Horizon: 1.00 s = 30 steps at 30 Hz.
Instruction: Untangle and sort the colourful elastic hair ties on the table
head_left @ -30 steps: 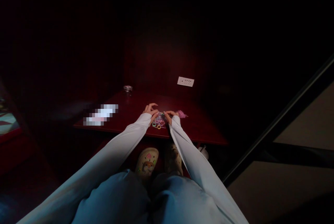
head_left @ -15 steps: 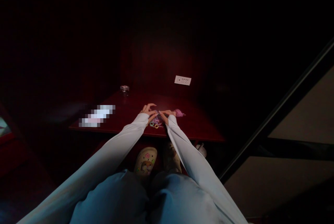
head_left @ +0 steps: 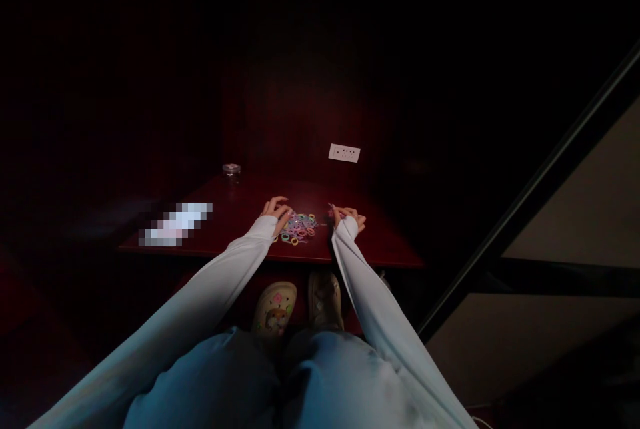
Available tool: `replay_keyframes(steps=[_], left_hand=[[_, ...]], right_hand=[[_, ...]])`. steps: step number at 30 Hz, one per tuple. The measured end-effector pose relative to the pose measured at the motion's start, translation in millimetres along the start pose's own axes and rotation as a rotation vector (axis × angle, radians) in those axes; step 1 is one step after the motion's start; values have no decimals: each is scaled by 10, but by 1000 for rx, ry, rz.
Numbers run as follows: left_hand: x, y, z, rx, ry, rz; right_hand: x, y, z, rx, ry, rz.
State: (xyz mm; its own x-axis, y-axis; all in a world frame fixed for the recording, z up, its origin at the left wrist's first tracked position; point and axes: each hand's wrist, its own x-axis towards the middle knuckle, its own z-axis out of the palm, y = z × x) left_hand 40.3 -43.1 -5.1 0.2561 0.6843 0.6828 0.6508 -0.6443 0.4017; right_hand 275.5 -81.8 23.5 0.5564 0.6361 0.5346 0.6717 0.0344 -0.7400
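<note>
A loose pile of small coloured hair ties [head_left: 301,224] in purple, pink, green and yellow lies near the table's front edge. At its left side rests my left hand [head_left: 276,209], fingers apart and thumb tip touching or just above the pile's edge. My right hand [head_left: 349,216] is to the right of the pile, closed in a pinch. A purple hair tie [head_left: 331,207] seems to stick out from its fingertips. Whatever lies under that hand is hidden.
The dark red table [head_left: 370,249] meets a wall with a white socket plate [head_left: 345,152]. A clear lidded jar [head_left: 231,172] stands at the back left. A blurred-out bright item [head_left: 177,224] lies at the left. Below the table are my clogs [head_left: 275,309].
My hands have moved apart, the right one going rightwards over where a purple-pink bunch lay. More of the pile now shows between them. The view has shifted slightly.
</note>
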Motion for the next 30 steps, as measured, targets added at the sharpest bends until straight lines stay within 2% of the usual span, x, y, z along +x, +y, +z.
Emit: replay_keyframes(steps=[5, 10, 12, 15, 17, 22, 26, 30], left_hand=[[2, -39, 40, -26, 27, -34], [4, -28, 77, -53, 76, -93], [18, -25, 94, -71, 123, -139], [35, -25, 95, -117, 154, -204], [36, -27, 83, -155, 168, -224], [29, -34, 73, -222, 204, -221], [42, -77, 103, -204, 164, -305], [45, -161, 131, -244, 44, -331]], right_hand=[[222, 211, -63, -216, -17, -65], [285, 248, -2, -245, -58, -136], [246, 196, 63, -201, -147, -241], [112, 91, 229, -102, -390, -465], [-4, 34, 373, -34, -505, -533], [-184, -29, 637, 12, -618, -345], [-183, -90, 625, 44, -678, -305], [-242, -196, 572, 148, -716, -278]])
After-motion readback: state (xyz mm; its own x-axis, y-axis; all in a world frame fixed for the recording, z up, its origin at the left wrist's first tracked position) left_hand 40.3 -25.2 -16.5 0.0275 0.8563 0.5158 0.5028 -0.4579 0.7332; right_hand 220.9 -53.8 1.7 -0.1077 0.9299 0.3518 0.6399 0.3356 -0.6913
